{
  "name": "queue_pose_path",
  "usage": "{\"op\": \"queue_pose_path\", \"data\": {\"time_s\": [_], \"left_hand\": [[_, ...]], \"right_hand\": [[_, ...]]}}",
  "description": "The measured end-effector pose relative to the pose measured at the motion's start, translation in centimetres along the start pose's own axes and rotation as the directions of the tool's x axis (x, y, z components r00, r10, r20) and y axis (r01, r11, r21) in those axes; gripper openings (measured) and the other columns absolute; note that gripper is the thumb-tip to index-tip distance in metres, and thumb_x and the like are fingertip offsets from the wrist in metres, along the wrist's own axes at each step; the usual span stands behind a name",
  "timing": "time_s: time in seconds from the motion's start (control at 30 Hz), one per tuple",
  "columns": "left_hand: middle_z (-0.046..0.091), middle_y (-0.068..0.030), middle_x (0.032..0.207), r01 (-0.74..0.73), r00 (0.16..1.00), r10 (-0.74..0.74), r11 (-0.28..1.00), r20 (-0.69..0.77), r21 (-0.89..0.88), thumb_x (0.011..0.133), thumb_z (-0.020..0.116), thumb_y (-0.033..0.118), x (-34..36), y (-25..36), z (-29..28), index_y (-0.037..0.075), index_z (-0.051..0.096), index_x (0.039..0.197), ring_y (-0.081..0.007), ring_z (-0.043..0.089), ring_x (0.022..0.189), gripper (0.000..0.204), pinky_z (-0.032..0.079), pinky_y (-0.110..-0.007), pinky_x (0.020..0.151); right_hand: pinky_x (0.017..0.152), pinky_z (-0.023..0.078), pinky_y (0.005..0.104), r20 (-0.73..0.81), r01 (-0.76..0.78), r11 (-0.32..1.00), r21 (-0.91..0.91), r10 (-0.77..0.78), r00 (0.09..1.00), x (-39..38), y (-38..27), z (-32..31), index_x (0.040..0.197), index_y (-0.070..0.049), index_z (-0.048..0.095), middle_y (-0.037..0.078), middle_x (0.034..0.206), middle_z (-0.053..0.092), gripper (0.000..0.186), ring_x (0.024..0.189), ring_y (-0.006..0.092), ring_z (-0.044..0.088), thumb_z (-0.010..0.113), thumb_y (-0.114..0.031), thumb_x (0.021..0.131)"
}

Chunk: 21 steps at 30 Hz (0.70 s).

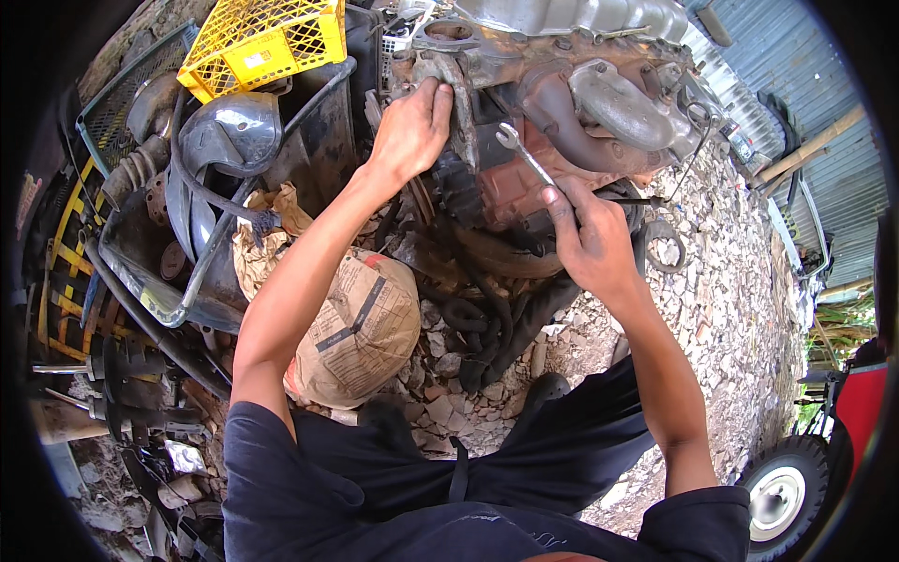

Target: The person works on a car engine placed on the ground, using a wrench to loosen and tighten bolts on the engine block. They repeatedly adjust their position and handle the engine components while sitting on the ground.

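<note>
An engine (515,187) with a rusty block and brown-grey metal castings lies in front of me. My left hand (412,131) rests at its left end, fingers bent closed against a worn metal bracket (462,117). Whatever lies under those fingertips is hidden. In my right hand (592,232) is a combination wrench (526,155), its open-end jaw pointing up and left over the engine's reddish-brown side. Thumb and fingers close round the wrench's lower part. On the engine's upper right sits a grey cast housing (623,105).
A yellow plastic crate (267,51) stands on black bins (318,122) of car parts at left. Below my left forearm is a bulging paper sack (361,318). Dark hoses (478,328) hang onto rubble ground (721,309). A vehicle wheel (782,496) is at lower right.
</note>
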<state>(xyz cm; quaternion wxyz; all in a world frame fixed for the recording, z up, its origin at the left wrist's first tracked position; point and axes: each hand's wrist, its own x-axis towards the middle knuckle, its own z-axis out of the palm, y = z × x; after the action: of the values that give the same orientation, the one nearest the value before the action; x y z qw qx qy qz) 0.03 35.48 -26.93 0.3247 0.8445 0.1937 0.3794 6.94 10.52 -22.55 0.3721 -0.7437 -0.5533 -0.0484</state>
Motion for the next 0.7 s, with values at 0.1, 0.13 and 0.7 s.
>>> {"op": "queue_pose_path", "data": {"time_s": [0.1,0.13,0.7], "left_hand": [[0.055,-0.0095,0.060,0.435,0.897,-0.346,0.806,0.276,-0.400,0.101,0.039,0.034,1.0,0.2,-0.3,0.001,0.051,0.080,-0.0229,0.058,0.053,0.041,0.046,-0.038,0.052],[0.054,-0.0069,0.058,0.595,0.802,-0.418,0.620,0.427,-0.511,0.101,0.038,0.035,1.4,0.9,-0.7,0.002,0.052,0.078,-0.0194,0.057,0.050,0.042,0.045,-0.035,0.048],[0.054,-0.0036,0.062,0.620,0.779,-0.398,0.599,0.484,-0.507,0.100,0.044,0.037,1.3,1.6,-1.6,0.004,0.053,0.088,-0.0158,0.059,0.052,0.037,0.048,-0.028,0.046]], "right_hand": [[0.050,0.042,0.0441,0.005,0.008,1.000,-0.011,-0.008,1.000,0.0,0.0,0.2,0.087,-0.002,0.056,0.019,0.060,0.056,0.013,0.057,0.0403,0.057,0.057,-0.013,0.095],[0.051,0.042,0.0443,0.010,0.005,1.000,-0.021,-0.005,1.000,-0.1,0.1,0.2,0.087,-0.003,0.056,0.019,0.060,0.056,0.013,0.057,0.0403,0.057,0.057,-0.013,0.095],[0.049,0.041,0.0447,0.048,0.028,0.997,-0.078,-0.024,0.999,0.2,0.1,0.4,0.088,-0.003,0.056,0.017,0.059,0.056,0.012,0.055,0.0387,0.057,0.057,-0.014,0.095]]}}
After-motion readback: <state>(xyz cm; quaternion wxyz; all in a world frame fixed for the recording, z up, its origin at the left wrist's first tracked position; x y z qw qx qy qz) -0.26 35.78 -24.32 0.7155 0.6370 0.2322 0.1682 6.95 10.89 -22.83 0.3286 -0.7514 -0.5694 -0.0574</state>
